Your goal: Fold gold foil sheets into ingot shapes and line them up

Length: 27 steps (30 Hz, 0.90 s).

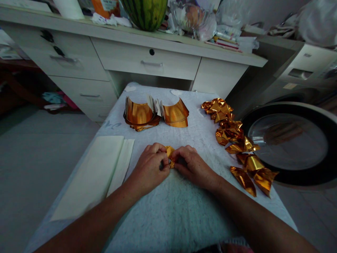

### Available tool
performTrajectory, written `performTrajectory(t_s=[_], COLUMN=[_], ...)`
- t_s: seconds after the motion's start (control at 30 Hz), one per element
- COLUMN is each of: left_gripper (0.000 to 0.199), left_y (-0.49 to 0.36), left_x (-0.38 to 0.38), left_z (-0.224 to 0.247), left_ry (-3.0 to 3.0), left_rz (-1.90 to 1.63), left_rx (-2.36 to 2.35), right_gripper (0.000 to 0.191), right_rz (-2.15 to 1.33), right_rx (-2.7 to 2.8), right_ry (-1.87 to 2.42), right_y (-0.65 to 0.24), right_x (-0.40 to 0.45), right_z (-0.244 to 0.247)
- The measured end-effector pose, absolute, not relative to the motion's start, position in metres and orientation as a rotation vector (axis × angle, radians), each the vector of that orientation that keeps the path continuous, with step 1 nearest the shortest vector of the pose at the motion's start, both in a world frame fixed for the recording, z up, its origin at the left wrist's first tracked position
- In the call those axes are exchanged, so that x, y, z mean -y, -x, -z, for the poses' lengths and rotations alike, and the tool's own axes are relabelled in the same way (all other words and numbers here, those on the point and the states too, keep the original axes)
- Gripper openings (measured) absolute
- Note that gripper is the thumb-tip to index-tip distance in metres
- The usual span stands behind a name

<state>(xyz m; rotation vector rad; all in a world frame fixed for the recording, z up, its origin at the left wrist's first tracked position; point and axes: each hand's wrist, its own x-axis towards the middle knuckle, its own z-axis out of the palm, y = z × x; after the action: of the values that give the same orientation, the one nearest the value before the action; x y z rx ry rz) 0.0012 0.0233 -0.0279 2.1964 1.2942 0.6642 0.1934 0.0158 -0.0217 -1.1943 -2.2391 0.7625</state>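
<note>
Between my two hands, over the middle of the cloth-covered table [192, 214], is a small piece of gold foil paper [170, 151], partly folded. My left hand [152, 168] pinches its left side with curled fingers. On its right side my right hand [193, 165] pinches it too, thumb and fingers closed together. The fingers hide much of the paper's shape. Beyond my hands stand two curved stacks of gold foil paper, a left stack [139, 114] and a right stack [176, 114]. Several folded gold foil pieces [229, 130] lie in a row along the right side.
Folded white sheets [89, 175] lie at the table's left. Behind it stands a white desk with drawers [152, 65], holding a watermelon [144, 12] and a glass bowl [188, 15]. To the right, a washing machine's round door [289, 140] hangs open beside the table edge.
</note>
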Motion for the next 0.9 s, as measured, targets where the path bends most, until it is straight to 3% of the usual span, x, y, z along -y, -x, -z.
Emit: performTrajectory(t_s=[0.9], left_gripper=[0.015], left_y=[-0.0032], left_x=[-0.0234], left_z=[0.0266], left_ry=[-2.193], left_rz=[-0.640], left_rx=[-1.334], right_gripper=[0.017], right_rz=[-0.752], right_rx=[2.210], right_ry=[1.287], right_y=[-0.1881], right_x=[-0.0179], right_z=[0.0232])
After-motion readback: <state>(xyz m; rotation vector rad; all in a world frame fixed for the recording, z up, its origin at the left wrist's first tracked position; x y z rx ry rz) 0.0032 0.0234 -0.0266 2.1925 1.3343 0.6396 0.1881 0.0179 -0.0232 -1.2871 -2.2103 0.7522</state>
